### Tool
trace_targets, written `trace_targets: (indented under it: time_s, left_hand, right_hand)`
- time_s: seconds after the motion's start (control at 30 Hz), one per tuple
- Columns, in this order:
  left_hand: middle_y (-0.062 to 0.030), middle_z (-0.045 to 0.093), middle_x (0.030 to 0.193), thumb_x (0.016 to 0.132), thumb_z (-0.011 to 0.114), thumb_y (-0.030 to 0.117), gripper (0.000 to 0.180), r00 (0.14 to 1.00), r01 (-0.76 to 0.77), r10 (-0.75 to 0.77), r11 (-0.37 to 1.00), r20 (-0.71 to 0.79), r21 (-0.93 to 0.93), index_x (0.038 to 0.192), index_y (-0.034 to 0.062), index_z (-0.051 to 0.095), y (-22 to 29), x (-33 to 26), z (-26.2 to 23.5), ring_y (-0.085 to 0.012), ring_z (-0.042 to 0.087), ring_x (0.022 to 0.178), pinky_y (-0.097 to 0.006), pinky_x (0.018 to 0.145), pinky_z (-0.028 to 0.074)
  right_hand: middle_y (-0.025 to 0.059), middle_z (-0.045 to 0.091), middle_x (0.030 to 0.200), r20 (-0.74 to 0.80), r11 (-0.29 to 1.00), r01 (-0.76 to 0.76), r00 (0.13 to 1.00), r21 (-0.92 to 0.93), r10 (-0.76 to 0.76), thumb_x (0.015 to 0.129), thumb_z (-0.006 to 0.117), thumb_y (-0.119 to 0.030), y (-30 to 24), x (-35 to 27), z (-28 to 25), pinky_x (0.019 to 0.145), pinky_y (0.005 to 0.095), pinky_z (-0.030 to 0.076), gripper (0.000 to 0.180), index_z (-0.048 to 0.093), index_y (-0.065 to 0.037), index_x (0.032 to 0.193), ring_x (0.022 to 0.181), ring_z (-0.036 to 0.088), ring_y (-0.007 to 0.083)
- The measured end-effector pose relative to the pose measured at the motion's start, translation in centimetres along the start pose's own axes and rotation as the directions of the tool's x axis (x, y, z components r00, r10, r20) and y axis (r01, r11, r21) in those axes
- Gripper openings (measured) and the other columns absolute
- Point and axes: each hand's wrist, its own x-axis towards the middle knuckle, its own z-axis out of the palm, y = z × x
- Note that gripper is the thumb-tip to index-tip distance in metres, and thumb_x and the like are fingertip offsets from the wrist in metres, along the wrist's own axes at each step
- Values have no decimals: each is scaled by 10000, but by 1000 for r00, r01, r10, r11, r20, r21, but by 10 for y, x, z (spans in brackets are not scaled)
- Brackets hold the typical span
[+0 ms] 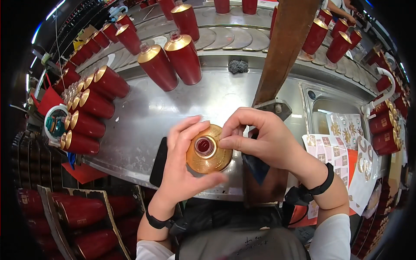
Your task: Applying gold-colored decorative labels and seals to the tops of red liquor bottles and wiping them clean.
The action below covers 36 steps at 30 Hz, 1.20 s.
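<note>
My grey apron [242,242] is nearest me, with a black band [157,222] on my left wrist and another on my right. Beside me on the left, a rack [107,203] holds more dark red bottles.

My left hand [180,160] curves wide about the gold shoulder of the bottle [212,164], fingers along its far left side, thumb blurred by its near edge. My right hand [264,141] is drawn into a narrow pinch, thumb and forefinger at the right of the neck; I cannot tell whether anything thin lies between them. The bottle is right in front of me, at the near edge of the metal desk [134,117].

A flat black slab [159,164] lies just left of my left hand, and sticker sheets [327,151] lie off to the right by the sink [338,105]. Rows of gold-topped red bottles [89,125] stand at the left.

Farther off, a brown post [284,47] rises, a dark lump [238,66] sits near two upright bottles [184,58], and a conveyor [234,38] curves past, carrying others. Beyond it shows a co-worker's hand [350,19].
</note>
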Motion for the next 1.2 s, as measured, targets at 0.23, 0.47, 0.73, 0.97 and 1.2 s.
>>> trace_targets:
  time_s: [0.23,0.47,0.73,0.97,1.2]
  left_hand:
    - [-173,476,1398,633,839,158,823,994,-31,32,999,101,-15,1370,36,493,-6,2,-15,-321,459,1315,-405,1099,359]
    - [-164,494,1379,740,732,72,650,998,52,-55,983,-11,-177,1344,24,495,-4,0,1,-294,485,1290,-391,1085,377]
    - [-166,512,1336,772,736,69,586,994,63,-75,985,-74,-159,1310,18,510,0,0,10,-274,516,1249,-376,1057,404]
    - [-168,510,1320,773,737,94,580,989,93,-121,952,-80,-291,1302,21,512,-8,1,13,-275,514,1238,-379,1054,405]
    - [-179,491,1328,686,854,198,756,996,-19,17,999,-90,-27,1333,36,498,1,0,6,-310,499,1241,-392,1059,399]
  right_hand:
    - [-3,643,837,67,997,-73,995,9,72,840,765,-108,-3,-2,-4,735,239,463,120,686,-38,898,785,588,72]
    - [15,639,823,15,997,6,1000,-77,-5,839,761,-109,-5,-6,-1,711,242,464,120,675,-36,879,773,595,86]
    - [-5,638,889,-5,998,-55,999,-24,55,815,795,-124,0,-6,-6,715,227,465,218,680,-38,979,761,583,65]
    - [15,612,1131,66,994,-105,992,28,103,763,849,-173,9,-9,1,721,227,499,567,591,-56,1254,748,582,63]
    - [8,654,1085,57,984,-159,986,84,155,826,785,-161,5,-9,0,714,216,489,468,616,-53,1250,742,566,52]
